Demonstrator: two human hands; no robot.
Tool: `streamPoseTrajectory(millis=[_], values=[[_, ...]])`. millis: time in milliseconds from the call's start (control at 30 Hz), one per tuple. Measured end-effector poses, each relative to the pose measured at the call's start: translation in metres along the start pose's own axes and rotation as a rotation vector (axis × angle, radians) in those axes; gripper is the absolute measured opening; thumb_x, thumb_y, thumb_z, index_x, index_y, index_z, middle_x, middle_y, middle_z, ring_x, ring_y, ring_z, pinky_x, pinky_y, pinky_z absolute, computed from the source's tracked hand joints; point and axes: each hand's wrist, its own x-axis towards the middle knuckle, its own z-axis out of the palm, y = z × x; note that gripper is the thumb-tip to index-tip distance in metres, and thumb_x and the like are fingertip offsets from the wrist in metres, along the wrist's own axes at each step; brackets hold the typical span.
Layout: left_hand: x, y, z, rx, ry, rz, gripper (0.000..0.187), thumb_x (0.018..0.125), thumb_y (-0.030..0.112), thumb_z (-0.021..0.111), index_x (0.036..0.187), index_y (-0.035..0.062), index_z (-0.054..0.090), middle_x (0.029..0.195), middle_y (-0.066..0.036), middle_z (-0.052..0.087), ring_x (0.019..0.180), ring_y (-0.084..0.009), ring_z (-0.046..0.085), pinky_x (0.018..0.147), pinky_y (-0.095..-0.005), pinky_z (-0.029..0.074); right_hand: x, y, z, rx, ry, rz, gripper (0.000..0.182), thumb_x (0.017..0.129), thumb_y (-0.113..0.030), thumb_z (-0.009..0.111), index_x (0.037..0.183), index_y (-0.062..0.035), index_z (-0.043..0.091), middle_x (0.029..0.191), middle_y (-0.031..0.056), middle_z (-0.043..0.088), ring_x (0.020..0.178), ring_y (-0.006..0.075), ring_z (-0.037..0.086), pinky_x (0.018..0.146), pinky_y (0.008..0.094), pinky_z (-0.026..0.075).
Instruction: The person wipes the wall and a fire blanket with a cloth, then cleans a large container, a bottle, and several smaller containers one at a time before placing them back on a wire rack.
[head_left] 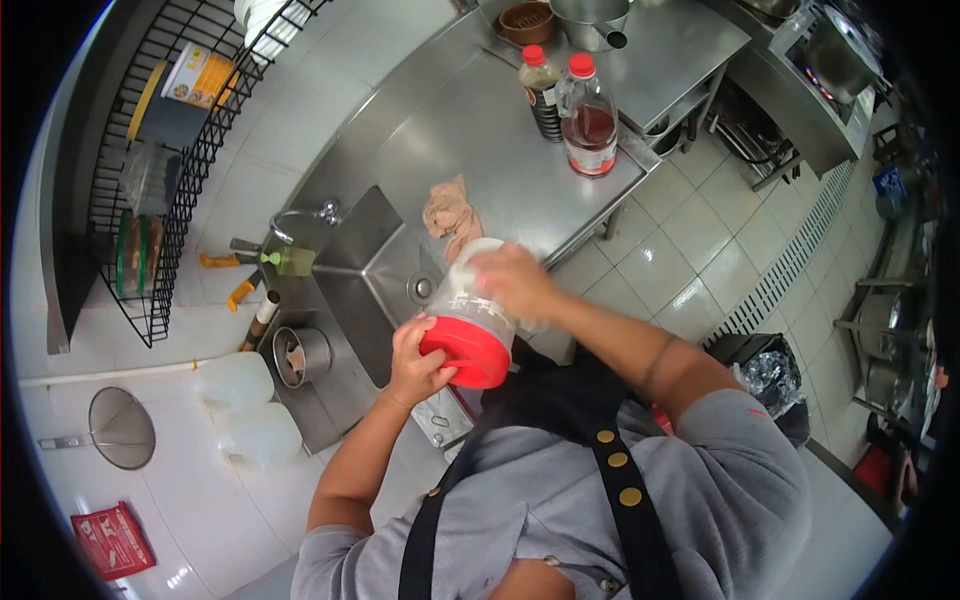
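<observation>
Head view shows a clear jar with a red lid held just in front of the black apron, by the near side of the steel sink. The left hand grasps the lid end, fingers spread over its rim and side, a hold that seems meant to steady the jar and keep it from turning. The right hand is blurred at the opposite end, its fingers bent over something white; whether they grip it or merely press on it cannot be told, nor whether the white piece belongs to the jar. Keeping the jar close to the body probably gives both arms an easy, bent reach. Its long axis runs away from the person, leaning slightly to one side: the lid faces back toward the chest and the head, while the far end points out toward the crumpled cloth on the counter. Two red-capped bottles, one dark and one larger, stand upright well apart from the hands, perhaps set there to leave elbow room.
</observation>
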Motion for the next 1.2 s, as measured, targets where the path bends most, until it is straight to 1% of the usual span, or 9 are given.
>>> streamPoseTrajectory(millis=[233,300,500,700,867,933,1033,1100,1200], values=[[-0.010,0.000,0.013,0.006,-0.021,0.090,0.030,0.056,0.023,0.087,0.069,0.0123,0.062,0.135,-0.017,0.056,0.122,-0.0396,0.054,0.101,-0.0546,0.046,0.044,-0.091,-0.018,0.327,-0.397,0.018,0.019,0.093,-0.021,0.060,0.094,-0.0082,0.074,0.115,0.0176,0.068,0.105,0.0382,0.063,0.095,0.0454,0.049],[-0.006,0.007,0.009,0.015,-0.097,0.235,0.027,0.057,0.024,0.083,0.076,0.0156,0.065,0.134,-0.012,0.060,0.126,-0.0342,0.053,0.103,-0.0519,0.047,0.034,-0.017,0.018,0.221,-0.304,-0.142,0.021,0.095,-0.023,0.058,0.096,-0.0099,0.074,0.107,0.0163,0.068,0.102,0.0370,0.064,0.090,0.0471,0.051],[0.023,0.019,-0.002,0.005,-0.035,0.138,0.026,0.056,0.021,0.083,0.067,0.0107,0.061,0.136,-0.014,0.058,0.125,-0.0382,0.054,0.101,-0.0539,0.048,0.064,0.031,-0.015,-0.423,-0.301,0.291,0.019,0.094,-0.021,0.057,0.096,-0.0116,0.074,0.103,0.0138,0.068,0.099,0.0363,0.064,0.087,0.0477,0.052],[0.016,0.018,-0.001,-0.055,0.111,-0.291,0.024,0.052,0.014,0.080,0.061,0.0048,0.060,0.138,-0.027,0.051,0.128,-0.0453,0.050,0.104,-0.0510,0.043,0.028,-0.091,-0.007,0.154,0.058,0.290,0.014,0.091,-0.015,0.064,0.098,-0.0095,0.076,0.097,0.0170,0.068,0.095,0.0386,0.066,0.084,0.0476,0.052],[0.019,0.012,0.005,-0.268,0.321,-0.546,0.018,0.065,0.002,0.069,0.059,0.0034,0.052,0.152,-0.023,0.043,0.129,-0.0356,0.053,0.104,-0.0426,0.046,0.016,0.028,0.005,-0.228,0.178,0.549,0.018,0.098,-0.019,0.060,0.098,-0.0067,0.074,0.091,0.0144,0.070,0.094,0.0341,0.068,0.082,0.0429,0.055],[0.008,-0.010,0.014,-0.567,0.512,-0.773,0.019,0.069,-0.003,0.065,0.059,0.0042,0.051,0.154,-0.020,0.042,0.130,-0.0316,0.053,0.101,-0.0398,0.048,0.032,0.035,-0.009,0.676,0.317,0.948,0.021,0.101,-0.023,0.059,0.113,-0.0088,0.068,0.096,0.0079,0.069,0.093,0.0260,0.069,0.081,0.0399,0.056],[-0.028,-0.020,0.030,-1.224,0.724,-1.179,0.020,0.090,-0.005,0.057,0.105,0.0025,0.068,0.130,-0.012,0.065,0.112,-0.0215,0.066,0.094,-0.0366,0.056,0.069,-0.060,-0.068,1.404,0.440,0.917,0.030,0.103,-0.028,0.058,0.129,-0.0134,0.057,0.106,0.0048,0.066,0.093,0.0206,0.066,0.083,0.0367,0.056],[0.003,0.009,0.015,-1.432,0.800,-1.352,0.017,0.094,0.002,0.057,0.107,-0.0007,0.067,0.141,-0.012,0.057,0.106,-0.0240,0.069,0.090,-0.0396,0.058,0.076,-0.088,-0.052,1.255,0.371,0.730,0.039,0.104,-0.028,0.056,0.140,-0.0152,0.047,0.115,0.0068,0.063,0.095,0.0212,0.064,0.087,0.0411,0.054],[0.038,0.042,0.005,-1.679,0.741,-1.382,0.032,0.098,0.016,0.059,0.126,0.0000,0.060,0.136,-0.015,0.061,0.113,-0.0266,0.067,0.096,-0.0450,0.057,0.044,-0.159,-0.013,0.096,0.251,0.033,0.029,0.095,-0.023,0.063,0.123,-0.0161,0.065,0.112,0.0117,0.064,0.097,0.0267,0.064,0.085,0.0420,0.052]])
